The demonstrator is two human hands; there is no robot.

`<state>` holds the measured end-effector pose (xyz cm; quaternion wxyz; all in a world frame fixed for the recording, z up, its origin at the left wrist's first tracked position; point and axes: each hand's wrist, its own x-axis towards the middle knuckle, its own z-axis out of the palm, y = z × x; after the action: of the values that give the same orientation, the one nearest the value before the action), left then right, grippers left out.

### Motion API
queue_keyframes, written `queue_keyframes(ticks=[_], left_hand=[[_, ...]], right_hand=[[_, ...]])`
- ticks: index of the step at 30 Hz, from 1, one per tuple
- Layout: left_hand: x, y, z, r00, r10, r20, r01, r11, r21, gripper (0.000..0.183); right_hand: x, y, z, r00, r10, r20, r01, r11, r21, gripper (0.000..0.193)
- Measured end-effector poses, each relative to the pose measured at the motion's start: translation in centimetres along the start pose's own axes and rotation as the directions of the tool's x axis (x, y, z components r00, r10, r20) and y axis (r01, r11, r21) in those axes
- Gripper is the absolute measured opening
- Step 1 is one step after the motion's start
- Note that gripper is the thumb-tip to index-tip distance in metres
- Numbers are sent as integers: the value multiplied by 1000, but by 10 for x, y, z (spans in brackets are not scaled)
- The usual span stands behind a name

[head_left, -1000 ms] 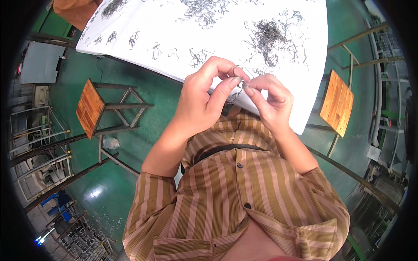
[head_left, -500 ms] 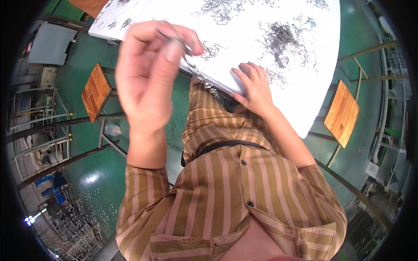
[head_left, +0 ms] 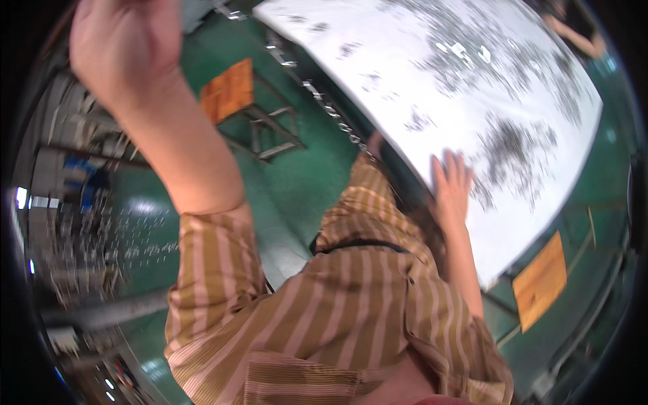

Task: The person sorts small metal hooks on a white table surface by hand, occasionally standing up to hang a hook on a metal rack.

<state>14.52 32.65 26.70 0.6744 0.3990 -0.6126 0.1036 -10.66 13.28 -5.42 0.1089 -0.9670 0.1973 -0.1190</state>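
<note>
My left hand (head_left: 135,40) is raised high at the upper left, its fingers cut off by the top edge. A silver metal chain (head_left: 312,91) stretches from the top edge beside that hand down to the table's near edge by my lap. The moments together show the chain held in that hand. My right hand (head_left: 452,185) rests on the near edge of the white-covered table (head_left: 466,250), fingers spread and holding nothing. Beyond it lies a tangled heap of small dark wire pieces (head_left: 506,148), apparently hooks. A bigger spread of them (head_left: 466,61) covers the far part.
A wooden-topped stool (head_left: 229,91) stands left of the table, and another wooden seat (head_left: 540,283) at the right. Another person's arm (head_left: 574,37) shows at the far right corner. Metal racks (head_left: 74,263) stand along the left over a green floor (head_left: 297,179).
My left hand has swung up and left, drawing the chain out long. The view has turned, so the table sits farther right. My right hand stays on the table edge.
</note>
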Motion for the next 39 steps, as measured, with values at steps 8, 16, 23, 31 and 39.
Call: queue_keyframes(ticks=[8,16,23,31,39], left_hand=[[16,60,-69,953,33,-301,23,983,181,9],[-4,150,-118,863,156,-480,152,826,542,7],[-18,224,-156,749,342,-567,333,545,769,21],[-36,308,-199,630,548,-550,524,222,822,17],[-40,394,-268,504,663,-553,670,103,735,17]], right_hand=[[-5,9,11,999,13,-49,-15,999,-38,92],[-6,13,15,997,-5,-82,1,999,-44,90],[-4,12,16,998,12,-62,-14,999,-40,90],[-6,16,19,997,17,-75,-20,999,-44,90],[-6,21,25,994,-20,-104,14,998,-61,88]])
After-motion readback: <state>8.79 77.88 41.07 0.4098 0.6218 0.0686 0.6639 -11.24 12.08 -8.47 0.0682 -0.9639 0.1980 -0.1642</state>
